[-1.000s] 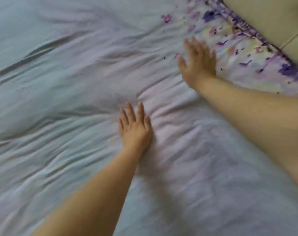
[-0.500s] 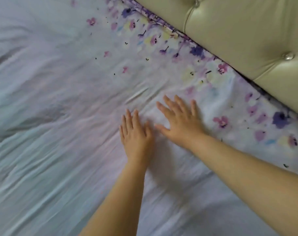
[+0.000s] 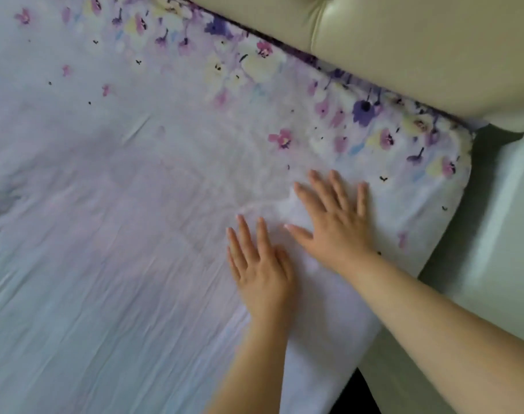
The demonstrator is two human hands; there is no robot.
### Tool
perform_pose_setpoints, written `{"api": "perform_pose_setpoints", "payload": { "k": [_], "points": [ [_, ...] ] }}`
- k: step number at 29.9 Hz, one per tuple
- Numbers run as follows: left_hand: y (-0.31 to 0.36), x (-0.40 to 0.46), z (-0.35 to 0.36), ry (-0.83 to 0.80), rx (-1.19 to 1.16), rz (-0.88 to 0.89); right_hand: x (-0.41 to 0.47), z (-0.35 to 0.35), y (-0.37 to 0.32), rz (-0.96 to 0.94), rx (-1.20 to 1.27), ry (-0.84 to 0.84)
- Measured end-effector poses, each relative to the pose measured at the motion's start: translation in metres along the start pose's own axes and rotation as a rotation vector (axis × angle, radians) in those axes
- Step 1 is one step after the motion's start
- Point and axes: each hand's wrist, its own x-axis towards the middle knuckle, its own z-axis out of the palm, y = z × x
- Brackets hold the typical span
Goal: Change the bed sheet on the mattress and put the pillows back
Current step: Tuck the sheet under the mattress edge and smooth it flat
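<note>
Currently smoothing the pale lilac cotton bed sheet with a purple-and-pink flower border (image 3: 165,204), which lies spread over the mattress and reaches the corner beside the cream padded leather headboard (image 3: 419,49). Left hand (image 3: 262,264): flat, palm down, fingers straight and slightly spread, holding nothing, pressing on the sheet. Right hand (image 3: 334,222): likewise flat and wide, nothing held, resting on the sheet just beside the left hand and nearer the headboard corner.

Judgement on technique: stroke outward from the middle toward the edge and corner with the whole palm, light even pressure, so slack cloth travels to the side where it can be tucked. Pressing too hard likely drags the sheet off the corner; pushing inward would pile folds up.

Material notes:
- Sheet: thin woven fabric, matt, soft; fine parallel creases run across the lower left area, flatter near the hands. Flower print is dense along the headboard edge and scattered farther in.
- Sheet wraps down over the rounded mattress corner; whether it is elasticated cannot be told.
- Headboard: glossy, tufted, with a stitched seam and a button dimple.
- Pale bed frame side (image 3: 494,234): smooth, hard-looking.

No pillows are in view; that part seems not yet done.
</note>
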Motion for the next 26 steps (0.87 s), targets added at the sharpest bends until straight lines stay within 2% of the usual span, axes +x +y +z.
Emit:
{"api": "perform_pose_setpoints", "payload": {
  "k": [2, 6, 7, 8, 10, 11, 13, 18, 21, 23, 26],
  "points": [
    [-0.021, -0.039, 0.001, -0.093, 0.123, 0.010, -0.027, 0.011, 0.021, 0.141, -0.013, -0.037],
    [-0.045, -0.104, 0.004, -0.282, 0.170, 0.354, -0.069, 0.002, 0.069, 0.807, 0.301, -0.012],
    [-0.051, -0.119, 0.004, -0.313, 0.155, 0.451, -0.078, -0.004, 0.062, 0.867, 0.312, 0.007],
    [-0.059, -0.133, 0.002, -0.344, 0.132, 0.535, -0.086, -0.009, 0.044, 0.800, 0.256, 0.030],
    [-0.079, -0.157, -0.007, -0.396, 0.103, 0.624, -0.102, -0.011, -0.010, 0.405, 0.197, 0.024],
    [-0.093, -0.168, -0.013, -0.404, 0.110, 0.611, -0.111, -0.009, -0.043, 0.205, 0.208, -0.020],
    [-0.127, -0.187, -0.027, -0.406, 0.147, 0.485, -0.130, -0.003, -0.112, -0.024, 0.278, -0.202],
    [-0.235, -0.244, -0.074, -0.451, 0.235, 0.031, -0.183, -0.013, -0.268, -0.215, 0.692, -0.519],
    [-0.290, -0.266, -0.109, -0.418, 0.219, -0.271, -0.207, -0.016, -0.339, -0.336, 0.616, -0.734],
    [-0.328, -0.278, -0.134, -0.390, 0.167, -0.497, -0.223, -0.021, -0.380, -0.412, 0.548, -0.819],
    [-0.376, -0.293, -0.174, -0.157, 0.040, -0.775, -0.248, -0.029, -0.434, -0.521, 0.468, -0.922]
  ]
}}
